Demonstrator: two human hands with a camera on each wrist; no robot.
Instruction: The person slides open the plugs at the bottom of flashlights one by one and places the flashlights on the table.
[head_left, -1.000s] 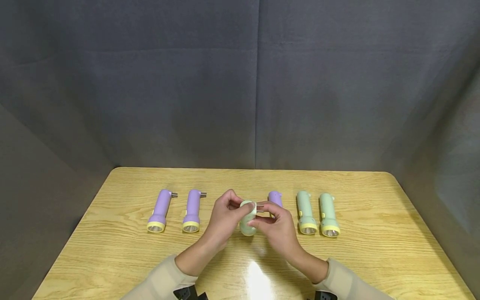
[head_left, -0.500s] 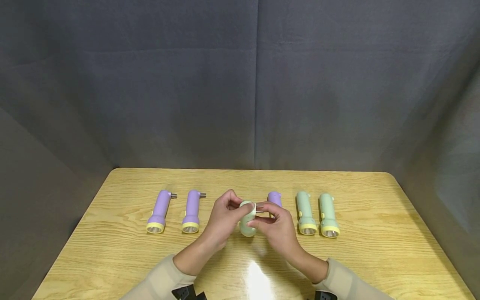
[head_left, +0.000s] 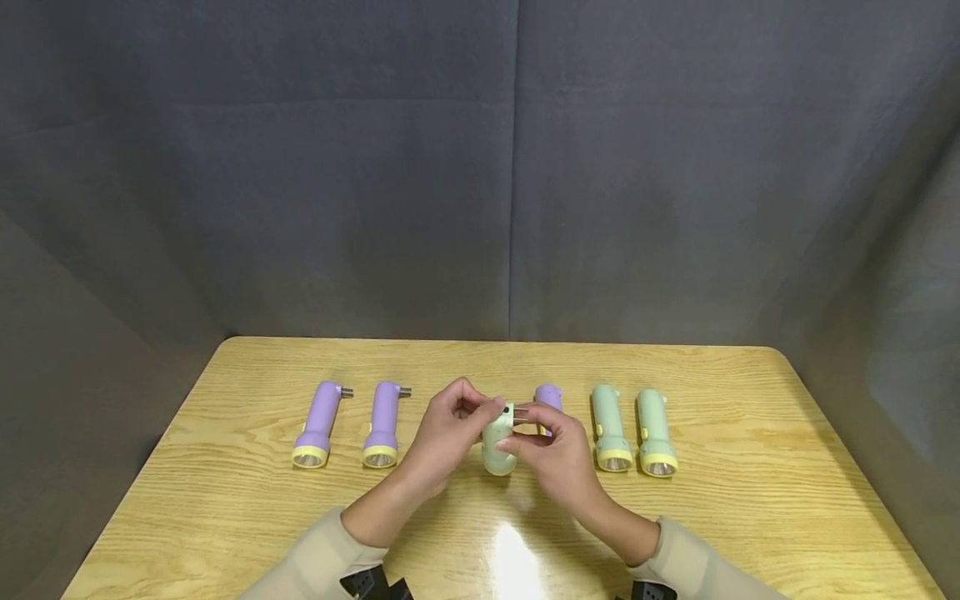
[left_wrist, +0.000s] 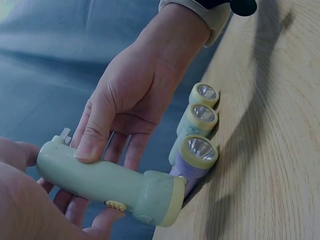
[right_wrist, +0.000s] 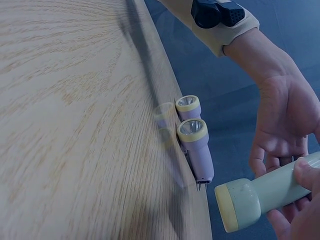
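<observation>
A pale green flashlight [head_left: 498,450] is held above the table in both hands, its yellow lens end down in the head view. My left hand [head_left: 448,429] grips the body, thumb near the plug end. From the other side my right hand [head_left: 557,450] pinches it, with the thumb on the body and the index finger by the metal prongs [head_left: 521,414], which stick out to the right. In the left wrist view the flashlight's switch [left_wrist: 115,205] shows. Right behind the right hand lies a purple flashlight [head_left: 550,397], partly hidden.
Two purple flashlights, one outer [head_left: 321,423] and one inner [head_left: 384,423], lie at left with prongs out. To the right lie two green flashlights, one nearer [head_left: 611,427] and one farther [head_left: 656,432]. A grey curtain [head_left: 480,183] hangs behind the wooden table [head_left: 750,467].
My left thumb has drawn back slightly to the left, uncovering a dark spot on the held flashlight's plug end. The right hand stays about where it was.
</observation>
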